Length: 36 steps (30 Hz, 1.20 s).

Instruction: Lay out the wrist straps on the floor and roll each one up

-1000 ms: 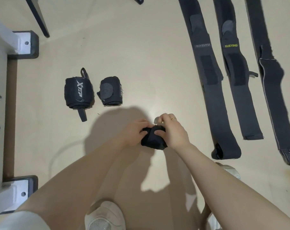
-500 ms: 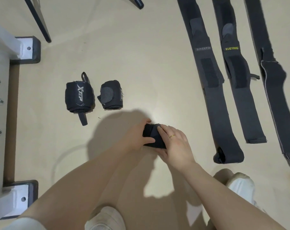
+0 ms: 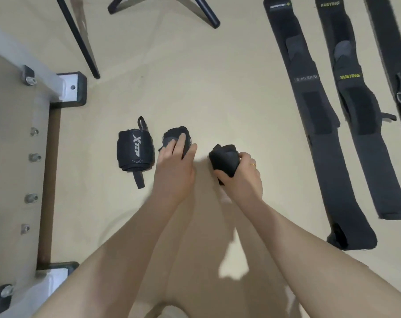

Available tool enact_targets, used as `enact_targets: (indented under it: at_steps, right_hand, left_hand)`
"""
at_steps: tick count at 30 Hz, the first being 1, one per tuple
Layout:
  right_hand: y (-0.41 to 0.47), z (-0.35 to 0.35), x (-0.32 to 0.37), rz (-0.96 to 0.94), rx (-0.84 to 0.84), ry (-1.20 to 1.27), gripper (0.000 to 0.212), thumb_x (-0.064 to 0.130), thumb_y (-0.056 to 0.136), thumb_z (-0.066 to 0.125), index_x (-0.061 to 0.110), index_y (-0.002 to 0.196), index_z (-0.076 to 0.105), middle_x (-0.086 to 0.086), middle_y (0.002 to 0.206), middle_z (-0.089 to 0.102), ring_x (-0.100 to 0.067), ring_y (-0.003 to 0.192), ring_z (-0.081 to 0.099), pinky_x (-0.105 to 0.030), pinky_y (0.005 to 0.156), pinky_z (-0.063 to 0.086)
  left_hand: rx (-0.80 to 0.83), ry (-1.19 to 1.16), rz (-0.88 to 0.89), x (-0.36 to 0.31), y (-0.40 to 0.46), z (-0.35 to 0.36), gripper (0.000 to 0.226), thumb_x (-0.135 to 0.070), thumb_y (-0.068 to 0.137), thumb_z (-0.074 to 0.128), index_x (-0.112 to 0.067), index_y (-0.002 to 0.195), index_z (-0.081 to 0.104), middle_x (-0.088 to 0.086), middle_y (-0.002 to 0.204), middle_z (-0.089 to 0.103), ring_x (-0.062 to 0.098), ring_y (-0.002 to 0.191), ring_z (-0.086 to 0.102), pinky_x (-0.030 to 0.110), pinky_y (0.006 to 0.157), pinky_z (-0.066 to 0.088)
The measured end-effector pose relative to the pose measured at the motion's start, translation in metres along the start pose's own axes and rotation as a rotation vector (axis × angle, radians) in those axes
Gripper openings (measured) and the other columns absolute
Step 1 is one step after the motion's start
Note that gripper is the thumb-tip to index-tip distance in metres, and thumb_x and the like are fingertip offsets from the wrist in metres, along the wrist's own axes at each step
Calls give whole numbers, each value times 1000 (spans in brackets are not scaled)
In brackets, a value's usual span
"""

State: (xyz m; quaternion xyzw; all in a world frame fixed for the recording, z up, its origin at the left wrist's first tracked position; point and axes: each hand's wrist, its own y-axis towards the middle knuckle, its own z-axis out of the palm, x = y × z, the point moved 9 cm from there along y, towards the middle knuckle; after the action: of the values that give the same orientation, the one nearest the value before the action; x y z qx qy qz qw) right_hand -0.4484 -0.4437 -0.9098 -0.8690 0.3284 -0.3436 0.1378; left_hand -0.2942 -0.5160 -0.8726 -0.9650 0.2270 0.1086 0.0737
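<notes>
Done: two rolled straps (image 3: pixel 135 153) at 9 o'clock | your left hand (image 3: pixel 175 166) presses one, right hand (image 3: pixel 243 177) grips third roll (image 3: pixel 224 160) | Left: three flat straps (image 3: pixel 319 125) at 2 o'clock.

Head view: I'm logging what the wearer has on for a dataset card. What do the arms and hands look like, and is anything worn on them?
Both forearms are bare, with no sleeves, gloves or watch in view. The right hand wears a thin gold ring on one finger. The left hand shows no ring or other jewellery. No markings are visible on either arm.
</notes>
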Motion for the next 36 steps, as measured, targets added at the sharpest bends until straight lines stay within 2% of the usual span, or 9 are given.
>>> enact_targets:
  at_steps: [4,9,12,14,16,20,28,32,36]
  right_hand:
    - [26,15,37,30,62,145,56,39,78,70,12,118,43,-3,118,51,-24,104,55,-37,81,47]
    - [24,31,61,-164,94,-249,60,49,86,59,12,129,41,-6,129,43,-27,116,44,-35,88,38]
    - [24,31,48,-99,316,-70,43,50,85,56,27,121,50,-3,120,50,-26,112,48,-40,90,43]
    - [18,29,52,-99,523,198,25,43,90,54,23,104,56,-5,107,61,-26,98,58,-39,83,47]
    - [9,15,51,-93,618,279,34,41,93,54,15,115,52,-2,115,60,-23,107,56,-31,86,44]
    - [22,-29,28,-107,619,-55,70,44,95,46,9,149,19,-3,153,30,-22,138,32,-30,108,28]
    - [89,-155,-48,-158,256,-114,36,28,98,42,3,117,60,-10,124,59,-28,117,51,-35,92,39]
    - [114,-185,-100,-141,249,-232,41,22,103,26,7,129,55,-10,150,35,-25,142,24,-34,110,24]
    - [142,-199,-133,-96,241,-221,39,20,102,30,15,133,52,-8,155,23,-28,139,29,-34,109,27]
  left_hand:
    - [172,-17,-170,27,-15,25,67,-8,93,41,-22,151,11,1,159,-1,25,144,8,34,89,44]
    - [235,-112,-163,36,-18,22,74,-3,91,40,-25,151,4,-5,158,-10,17,145,1,33,89,43]
    - [308,-48,-140,38,-19,17,77,0,89,39,-26,151,0,-3,158,-14,16,144,4,32,92,42]
    - [367,39,-141,35,-14,15,74,-7,91,39,-24,151,0,1,158,-12,20,145,4,32,107,30]
    - [399,118,-169,30,-7,9,71,-15,94,41,-24,151,-1,2,159,-10,24,145,-1,36,116,13]
    - [293,114,-180,-5,8,-13,70,-15,91,46,-19,150,8,5,159,-6,27,145,0,34,115,6]
    - [300,18,-55,-111,55,4,43,-21,94,43,-11,136,42,11,156,14,26,144,11,34,112,15]
    - [390,-105,-52,-174,80,36,45,-21,96,40,-12,140,38,9,157,14,22,144,12,30,111,16]
    - [429,-130,-15,-224,109,61,48,-17,96,39,-13,143,33,7,158,10,23,143,15,30,110,19]
